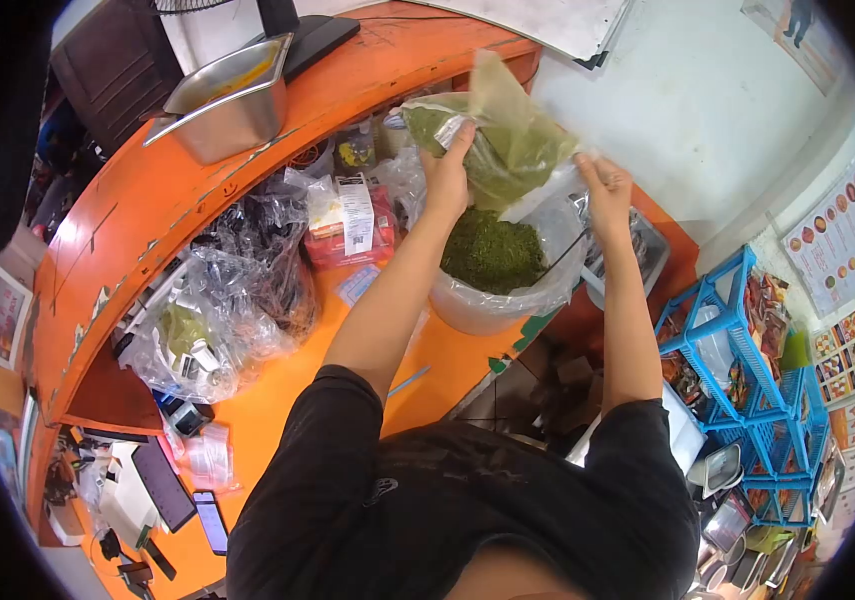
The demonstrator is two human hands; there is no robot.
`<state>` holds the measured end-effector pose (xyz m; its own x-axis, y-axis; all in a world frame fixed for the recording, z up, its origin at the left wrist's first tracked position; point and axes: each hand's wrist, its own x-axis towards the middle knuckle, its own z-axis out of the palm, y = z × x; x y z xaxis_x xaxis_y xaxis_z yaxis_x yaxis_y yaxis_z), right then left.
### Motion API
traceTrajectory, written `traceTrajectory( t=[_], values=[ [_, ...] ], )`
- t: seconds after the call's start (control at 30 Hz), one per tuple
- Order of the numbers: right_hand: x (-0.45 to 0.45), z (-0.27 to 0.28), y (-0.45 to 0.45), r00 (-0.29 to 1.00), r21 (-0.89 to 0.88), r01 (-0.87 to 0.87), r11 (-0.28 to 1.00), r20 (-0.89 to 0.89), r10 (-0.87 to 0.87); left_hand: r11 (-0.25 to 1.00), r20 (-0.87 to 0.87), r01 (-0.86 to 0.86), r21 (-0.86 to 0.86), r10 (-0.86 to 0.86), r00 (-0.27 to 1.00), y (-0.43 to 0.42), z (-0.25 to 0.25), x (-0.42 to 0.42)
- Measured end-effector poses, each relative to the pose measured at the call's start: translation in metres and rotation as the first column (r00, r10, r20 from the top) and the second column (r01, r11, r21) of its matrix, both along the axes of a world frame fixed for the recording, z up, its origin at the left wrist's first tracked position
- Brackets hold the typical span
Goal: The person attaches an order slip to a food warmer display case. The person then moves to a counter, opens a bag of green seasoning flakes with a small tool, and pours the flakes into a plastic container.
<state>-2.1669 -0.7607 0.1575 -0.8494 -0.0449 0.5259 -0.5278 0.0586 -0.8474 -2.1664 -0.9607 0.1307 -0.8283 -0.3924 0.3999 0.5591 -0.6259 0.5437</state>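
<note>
A clear plastic bag of green powdery or chopped material [513, 155] is held up between both hands. My left hand [448, 175] is closed on the bag's left side, thumb on top near a white label. At the right, my right hand [606, 190] pinches the bag's edge. Below the bag stands a large whitish tub [478, 310], lined with clear plastic. Dark green chopped leaves [493, 252] lie inside the tub. The bag hides the tub's back rim.
A steel pan [238, 120] rests on the orange curved ledge [88, 240]. Plastic-wrapped bags [198, 335] and a red package [348, 225] sit below the ledge. Blue crates [738, 360] stand at the right. A phone [211, 522] and tablet [162, 485] lie at lower left.
</note>
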Motion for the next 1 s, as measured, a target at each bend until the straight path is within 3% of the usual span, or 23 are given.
traceTrajectory(
  t=[0.03,0.07,0.27,0.37,0.47,0.57,0.67,0.77,0.87,0.97,1.0],
  values=[
    [0.011,0.011,-0.005,1.0,-0.101,0.013,0.995,0.009,-0.012,1.0,0.001,-0.024,-0.006,0.024,1.0,0.0,0.001,0.001],
    [0.0,0.002,0.005,1.0,0.083,-0.003,0.997,0.031,0.0,0.999,0.002,-0.05,-0.014,0.05,0.999,-0.001,0.001,0.001],
    [-0.009,-0.006,0.001,0.996,0.017,-0.088,0.996,-0.03,0.089,0.997,0.067,-0.043,0.057,0.039,0.997,0.0,-0.002,-0.003],
    [0.007,0.008,-0.006,0.999,-0.047,0.029,0.998,-0.014,-0.03,0.999,0.008,0.005,0.033,-0.005,1.0,-0.003,-0.001,-0.003],
    [-0.01,-0.005,0.002,0.999,0.209,-0.019,0.978,0.046,0.01,0.997,0.06,-0.066,0.038,0.064,0.996,-0.001,0.0,-0.001],
    [0.004,0.007,-0.006,1.0,-0.12,-0.005,0.993,-0.002,0.005,0.999,-0.024,0.002,0.051,-0.001,1.0,-0.005,0.001,-0.002],
    [-0.008,-0.007,0.0,0.999,0.086,-0.024,0.996,-0.035,0.027,0.997,0.018,-0.03,0.076,0.029,0.999,-0.004,0.005,0.001],
    [-0.009,-0.013,0.005,0.992,-0.081,-0.066,0.995,0.099,0.074,0.992,0.099,-0.028,0.122,0.016,0.995,-0.001,0.014,0.005],
    [-0.002,-0.025,-0.009,0.921,-0.5,-0.227,0.836,0.169,0.351,0.986,0.017,-0.165,-0.013,0.165,0.986,0.005,0.024,-0.001],
    [0.001,-0.041,-0.014,0.795,-0.615,-0.372,0.696,0.176,0.58,0.984,-0.021,-0.138,-0.109,0.137,0.99,0.013,0.033,0.0],
    [0.001,-0.045,-0.018,0.795,-0.624,-0.372,0.687,0.168,0.583,0.985,-0.036,-0.139,-0.106,0.136,0.99,0.016,0.034,-0.002]
  ],
)
